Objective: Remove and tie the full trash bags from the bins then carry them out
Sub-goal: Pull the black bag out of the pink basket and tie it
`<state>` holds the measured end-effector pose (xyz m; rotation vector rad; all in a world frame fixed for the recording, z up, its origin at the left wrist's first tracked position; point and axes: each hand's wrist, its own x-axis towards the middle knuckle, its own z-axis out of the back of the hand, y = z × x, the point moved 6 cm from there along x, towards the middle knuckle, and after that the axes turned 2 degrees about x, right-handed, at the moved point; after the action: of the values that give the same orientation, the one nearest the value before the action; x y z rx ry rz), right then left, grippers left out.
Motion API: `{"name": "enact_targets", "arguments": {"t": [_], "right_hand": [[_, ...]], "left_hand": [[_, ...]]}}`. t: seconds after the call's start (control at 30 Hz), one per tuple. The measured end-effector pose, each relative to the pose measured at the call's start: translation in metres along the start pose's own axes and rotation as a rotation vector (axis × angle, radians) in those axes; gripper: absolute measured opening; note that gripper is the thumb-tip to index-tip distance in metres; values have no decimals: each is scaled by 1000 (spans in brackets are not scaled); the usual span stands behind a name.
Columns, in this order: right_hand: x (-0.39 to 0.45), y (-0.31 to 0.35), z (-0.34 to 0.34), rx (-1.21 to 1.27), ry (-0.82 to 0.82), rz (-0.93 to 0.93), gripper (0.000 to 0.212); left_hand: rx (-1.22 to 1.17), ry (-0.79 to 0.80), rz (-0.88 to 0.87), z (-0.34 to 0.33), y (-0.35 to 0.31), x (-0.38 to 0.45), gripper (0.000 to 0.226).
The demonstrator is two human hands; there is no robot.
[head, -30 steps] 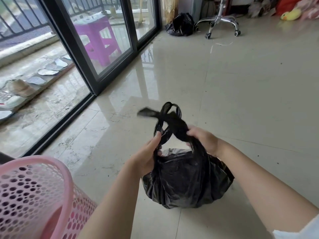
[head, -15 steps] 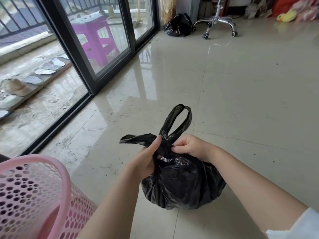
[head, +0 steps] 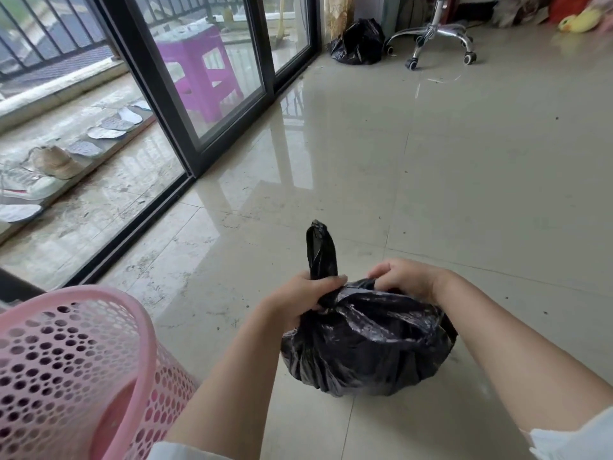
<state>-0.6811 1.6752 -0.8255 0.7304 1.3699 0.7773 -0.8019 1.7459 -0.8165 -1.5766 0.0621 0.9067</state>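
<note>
**Both hands at the neck of a black trash bag on the floor**

Head view: both forearms reach forward and down from the bottom edge of the frame and meet over a full black trash bag [head: 365,343] that sits on the glossy tiled floor [head: 447,177], just right of a pink perforated bin [head: 76,370] in the lower left corner.

The left hand [head: 300,298] comes in from the lower centre with its back turned up. Its fingers [head: 333,282] are curled together and clamped around the gathered neck of the bag; a twisted strip of the plastic [head: 321,250] stands upright out of the top of the fist.

The right hand [head: 403,277] comes in from the lower right, wrist bent, knuckles up. Its fingers are curled down into the crumpled plastic at the top of the bag, gripping a fold there; the fingertips are hidden in the folds. The two hands are near each other but not touching. A white sleeve [head: 577,439] shows at the right forearm.

Farther off, a second black bag [head: 358,43] lies by the sliding glass door [head: 212,78], next to the wheeled base of a chair [head: 434,38]. A purple stool [head: 199,68] stands behind the glass, with shoes [head: 43,171] and insoles along the sill outside. A yellow plush toy [head: 580,19] lies in the far right corner.
</note>
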Motion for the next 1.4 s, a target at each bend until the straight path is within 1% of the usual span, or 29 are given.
{"name": "enact_targets", "arguments": {"t": [0.03,0.1,0.2,0.27,0.3,0.4,0.47,0.57,0.63,0.73,0.8,0.87,0.9,0.93,1.0,1.1,1.2,1.27,1.4], "right_hand": [[2,2,2,81,-38,28,31],[3,5,7,279,-55,92,31],[0,8,9,432,19,155,29],[-2,9,5,421,68,156,20],[-3,9,3,383,80,147,16],[-5,10,-5,182,110,88,15],[-7,11,-4,103,96,68,14],[-10,15,8,130,13,96,17],[-11,17,10,167,15,119,20],[-10,16,7,186,26,86,14],[-8,13,8,216,-32,31,20],[-6,12,9,245,-102,13,23],[-5,13,11,257,-134,29,21],[-4,14,12,274,-156,56,17],[-3,16,12,336,-148,110,14],[-3,18,5,403,-54,123,24],[-3,19,1,322,-10,127,28],[-2,19,1,273,-14,151,29],[2,19,-1,218,-64,177,21]], "left_hand": [[60,-22,-25,1,-4,1,13],[170,-34,-86,2,-11,2,18],[279,-70,-191,3,-22,1,23],[249,-160,-248,6,-28,0,26],[197,-219,-259,8,-29,1,30],[-2,-395,-268,18,-26,6,40],[-21,-498,-317,25,-25,6,43],[-37,-580,-433,28,-28,-1,50],[-36,-612,-504,29,-30,-6,51],[-203,-559,-543,31,-30,-5,48],[-375,-443,-532,28,-31,-3,48],[-540,-283,-516,23,-33,-2,60],[-586,-219,-507,21,-33,-3,67],[-606,-172,-500,20,-33,-3,70],[-629,-114,-487,17,-31,-2,72],[-664,-92,-477,15,-28,-2,72],[-649,-119,-451,16,-27,1,72],[-641,-132,-435,16,-28,2,71],[-626,-143,-428,14,-29,2,69]]}}
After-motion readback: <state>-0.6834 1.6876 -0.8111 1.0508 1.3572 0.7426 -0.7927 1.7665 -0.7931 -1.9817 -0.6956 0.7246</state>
